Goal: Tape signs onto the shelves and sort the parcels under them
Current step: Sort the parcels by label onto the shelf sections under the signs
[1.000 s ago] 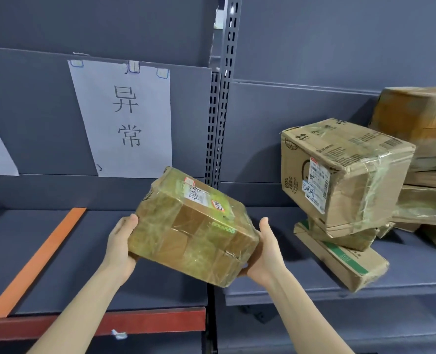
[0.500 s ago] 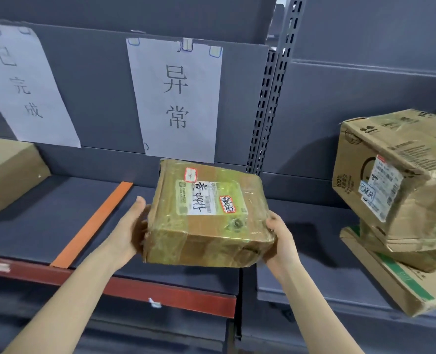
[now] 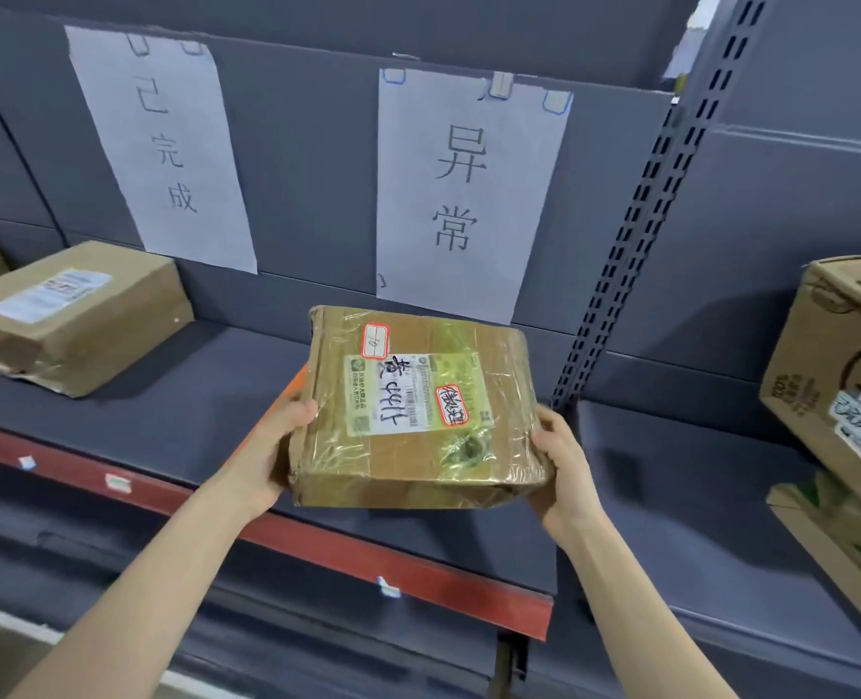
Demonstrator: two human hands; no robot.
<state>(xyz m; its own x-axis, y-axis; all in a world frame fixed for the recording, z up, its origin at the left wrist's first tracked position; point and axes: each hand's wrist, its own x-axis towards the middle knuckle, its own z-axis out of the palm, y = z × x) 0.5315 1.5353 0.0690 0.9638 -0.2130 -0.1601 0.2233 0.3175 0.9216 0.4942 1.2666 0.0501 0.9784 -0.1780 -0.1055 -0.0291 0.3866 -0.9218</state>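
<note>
Tape-wrapped brown parcel point(image 3: 418, 411) held just below the 异常 sign point(image 3: 469, 194), over the grey shelf point(image 3: 191, 396), label side up. Left hand point(image 3: 272, 451) grips its left edge, thumb on top; right hand point(image 3: 564, 466) grips its right corner, fingers curled round. Second sign point(image 3: 166, 148) taped left of the 异常 sign, plain cardboard parcel point(image 3: 75, 315) lying on the shelf lower left of it. Stacked cartons point(image 3: 832, 375) well right of the 异常 sign, past the slotted upright point(image 3: 640, 244).
</note>
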